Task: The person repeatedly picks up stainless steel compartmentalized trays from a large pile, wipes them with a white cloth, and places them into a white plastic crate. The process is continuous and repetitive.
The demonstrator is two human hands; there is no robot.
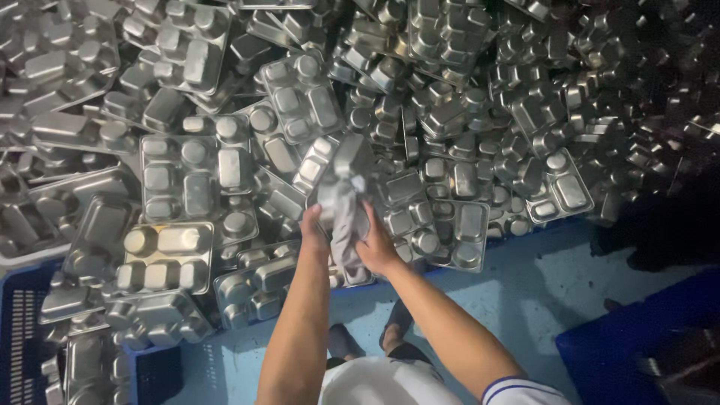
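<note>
At the centre of the head view, your left hand (313, 229) and right hand (376, 241) meet on a single steel compartment tray (343, 171), held tilted on edge above the heap. Your left hand grasps the tray's lower left edge, fingers closed on the metal. Your right hand is clenched around a grey cloth (346, 225), pressing it against the tray's face; the cloth hangs down between both hands toward 6 o'clock. Around the held tray, from 9 o'clock through 12 to 3 o'clock, lies a large pile of matching steel trays (180, 172), most turned underside up and overlapping at all angles. At 8 o'clock a blue slotted crate (19, 322) shows beneath the pile's edge. At 4 o'clock a second blue bin (637, 345) stands well apart from the hands. Below, at 6 o'clock, your feet (367, 337) rest on a pale blue floor (525, 277). Focus is soft; the fingertips cannot be resolved finely.
</note>
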